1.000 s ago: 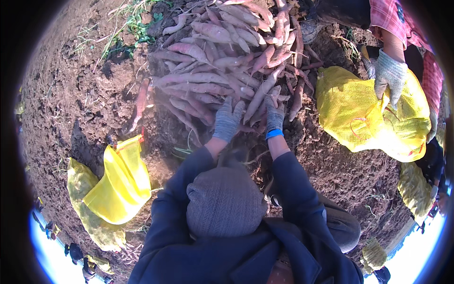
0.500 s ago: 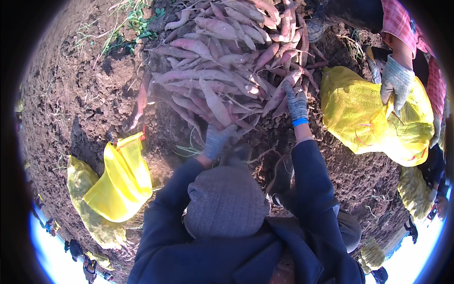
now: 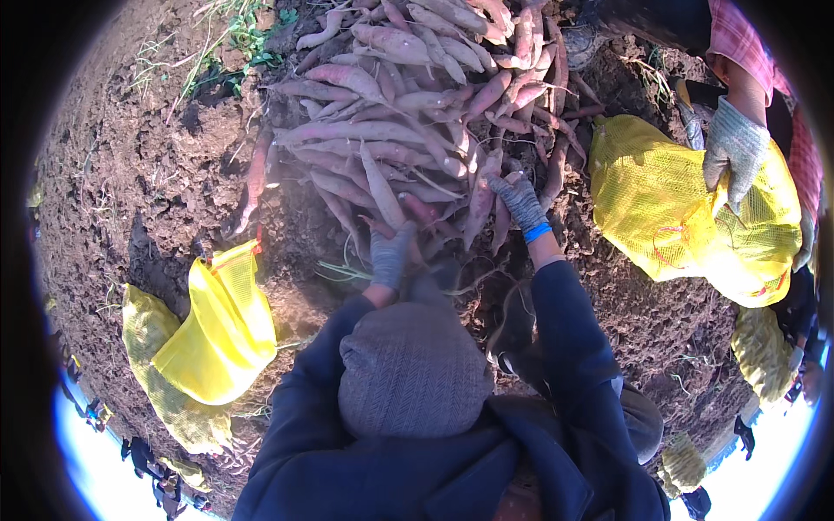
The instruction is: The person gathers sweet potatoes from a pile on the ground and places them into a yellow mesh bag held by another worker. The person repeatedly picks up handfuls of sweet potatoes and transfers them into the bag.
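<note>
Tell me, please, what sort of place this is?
Probably a farm field at harvest: bare brown clumpy soil, a heap of long pinkish sweet potatoes, and yellow mesh sacks lying on the ground.

Both my arms, in dark blue sleeves, stretch forward. My left hand (image 3: 391, 256), grey-gloved, is curled with fingers bent. My right hand (image 3: 519, 201) reaches farther, gloved fingers spread, blue band at wrist.

Pinkish-purple sweet potatoes (image 3: 391, 139) lie on dark brown soil (image 3: 130, 191); both hands, left (image 3: 391, 253) and right (image 3: 519, 201), wear grey knit gloves, the right with a blue cuff; bright yellow mesh sacks (image 3: 221, 326); a co-worker's sleeve (image 3: 738, 39) is red plaid
</note>
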Demonstrator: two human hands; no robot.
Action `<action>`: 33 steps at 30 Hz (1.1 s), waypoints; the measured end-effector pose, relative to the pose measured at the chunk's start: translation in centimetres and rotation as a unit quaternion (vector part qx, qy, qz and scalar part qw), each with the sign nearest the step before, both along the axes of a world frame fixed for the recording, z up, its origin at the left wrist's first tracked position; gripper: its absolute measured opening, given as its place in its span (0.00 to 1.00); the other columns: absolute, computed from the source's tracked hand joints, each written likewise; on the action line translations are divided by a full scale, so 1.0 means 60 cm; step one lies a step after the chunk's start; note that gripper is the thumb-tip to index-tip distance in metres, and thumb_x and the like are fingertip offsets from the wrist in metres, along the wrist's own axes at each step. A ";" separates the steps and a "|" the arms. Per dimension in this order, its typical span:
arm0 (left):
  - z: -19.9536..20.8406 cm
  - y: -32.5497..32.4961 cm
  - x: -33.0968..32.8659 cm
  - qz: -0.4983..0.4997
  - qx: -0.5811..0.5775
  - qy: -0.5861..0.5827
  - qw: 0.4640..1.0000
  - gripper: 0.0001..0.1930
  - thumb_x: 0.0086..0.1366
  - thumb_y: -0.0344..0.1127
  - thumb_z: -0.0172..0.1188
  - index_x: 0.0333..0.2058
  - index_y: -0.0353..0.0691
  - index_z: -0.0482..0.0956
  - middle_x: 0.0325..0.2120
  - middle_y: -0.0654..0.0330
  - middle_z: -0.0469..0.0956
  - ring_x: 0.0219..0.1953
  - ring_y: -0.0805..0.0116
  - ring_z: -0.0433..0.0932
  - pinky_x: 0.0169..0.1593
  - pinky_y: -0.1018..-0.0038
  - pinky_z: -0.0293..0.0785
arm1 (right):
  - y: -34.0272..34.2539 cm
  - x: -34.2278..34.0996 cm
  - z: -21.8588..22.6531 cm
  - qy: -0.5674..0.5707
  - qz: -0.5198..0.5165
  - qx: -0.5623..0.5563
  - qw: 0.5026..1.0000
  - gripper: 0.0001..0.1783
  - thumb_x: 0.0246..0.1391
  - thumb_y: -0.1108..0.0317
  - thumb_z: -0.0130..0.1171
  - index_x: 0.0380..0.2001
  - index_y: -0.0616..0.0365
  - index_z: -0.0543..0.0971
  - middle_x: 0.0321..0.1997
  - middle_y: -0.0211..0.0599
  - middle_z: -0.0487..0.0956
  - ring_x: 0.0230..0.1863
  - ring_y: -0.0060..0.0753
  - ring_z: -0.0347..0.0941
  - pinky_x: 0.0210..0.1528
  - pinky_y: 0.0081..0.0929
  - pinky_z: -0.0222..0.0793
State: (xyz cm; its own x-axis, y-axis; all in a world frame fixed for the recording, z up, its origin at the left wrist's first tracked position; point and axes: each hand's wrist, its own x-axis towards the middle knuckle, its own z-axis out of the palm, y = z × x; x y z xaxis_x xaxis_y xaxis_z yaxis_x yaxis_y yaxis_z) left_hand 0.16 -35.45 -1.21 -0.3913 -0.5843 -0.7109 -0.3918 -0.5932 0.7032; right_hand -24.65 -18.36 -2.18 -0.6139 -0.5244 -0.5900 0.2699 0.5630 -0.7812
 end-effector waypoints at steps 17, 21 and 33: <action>0.021 -0.019 -0.039 -0.111 0.179 0.112 0.971 0.34 0.61 0.35 0.71 0.62 0.38 0.63 0.48 0.57 0.76 0.45 0.66 0.78 0.49 0.70 0.78 | -0.033 0.104 -0.006 -0.170 -0.066 -0.057 0.982 0.52 0.55 0.42 0.65 0.72 0.59 0.56 0.63 0.47 0.72 0.60 0.36 0.70 0.63 0.32 0.65; 0.006 -0.029 -0.037 -0.152 0.203 0.108 0.961 0.35 0.61 0.41 0.72 0.62 0.39 0.63 0.48 0.59 0.75 0.47 0.66 0.77 0.51 0.67 0.77 | -0.030 0.112 -0.021 -0.158 -0.066 -0.086 0.981 0.54 0.53 0.40 0.66 0.73 0.56 0.54 0.65 0.49 0.71 0.62 0.37 0.69 0.64 0.33 0.65; 0.036 -0.005 0.011 -0.143 0.220 0.173 0.949 0.41 0.59 0.41 0.71 0.66 0.42 0.58 0.52 0.60 0.71 0.53 0.64 0.71 0.57 0.66 0.71 | -0.001 0.164 0.053 -0.230 -0.118 -0.159 0.953 0.53 0.52 0.46 0.70 0.73 0.57 0.55 0.66 0.40 0.69 0.65 0.31 0.64 0.67 0.31 0.60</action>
State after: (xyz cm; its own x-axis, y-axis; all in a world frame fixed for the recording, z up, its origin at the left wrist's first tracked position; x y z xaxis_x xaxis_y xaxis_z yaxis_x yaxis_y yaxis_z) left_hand 0.79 -35.72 0.94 -0.7438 -0.0944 -0.6617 -0.3723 -0.7636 0.5275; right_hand -14.81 -18.40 1.01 -0.4520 -0.6012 -0.6590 0.7139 0.1991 -0.6713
